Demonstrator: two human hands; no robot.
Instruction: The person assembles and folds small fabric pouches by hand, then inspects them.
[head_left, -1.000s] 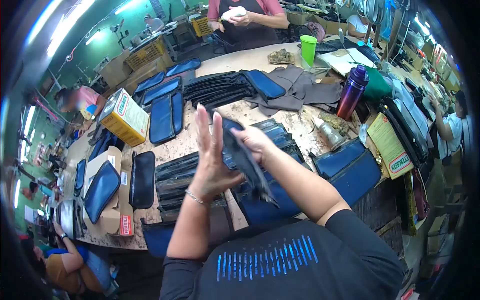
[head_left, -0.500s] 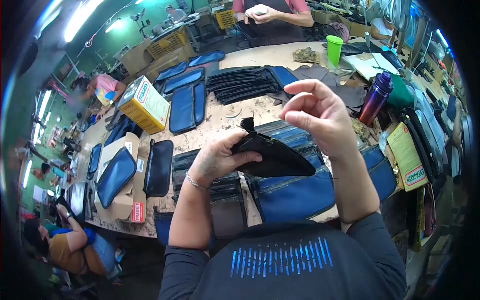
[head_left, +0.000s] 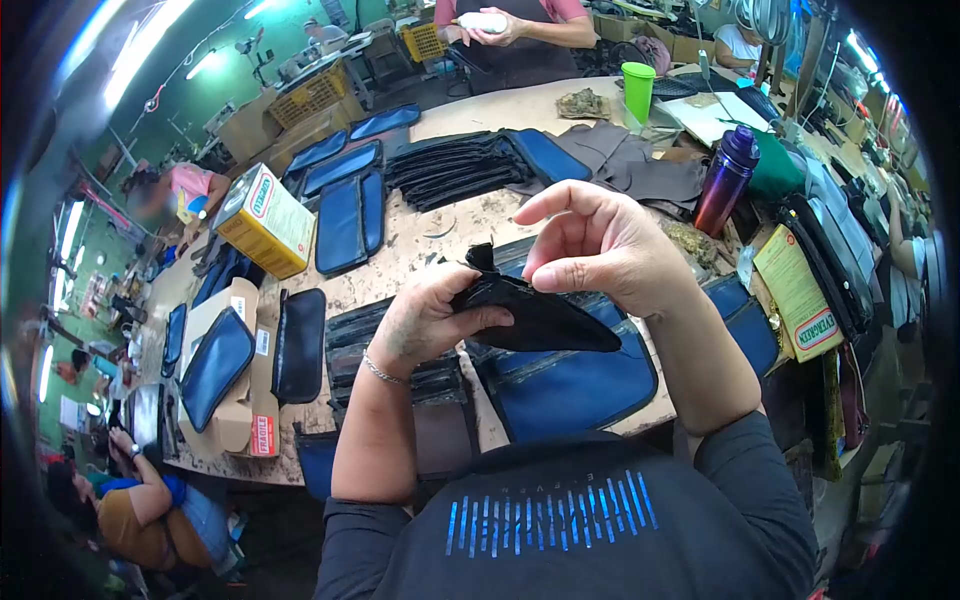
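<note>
My left hand (head_left: 430, 315) grips a black piece (head_left: 545, 320) at its left end, the thumb lying on its face. The piece is held tilted above the table, with a folded flap sticking up near my fingers. My right hand (head_left: 600, 245) is at the upper edge of the piece, its thumb and index fingertip near each other and the other fingers curled; whether anything small lies between them I cannot make out. Below are blue pouches (head_left: 580, 390) with black edges and a row of dark stacked pieces (head_left: 350, 335).
On the table (head_left: 450, 225) stand a yellow can (head_left: 265, 222), a stack of black pieces (head_left: 455, 170), a purple bottle (head_left: 727, 180), a green cup (head_left: 637, 92) and a cardboard box (head_left: 262, 385). A co-worker's hands (head_left: 490, 28) hold a white object across the table.
My right hand has come down and left to the edge of the black piece, its thumb and index finger closer together. The view has shifted slightly.
</note>
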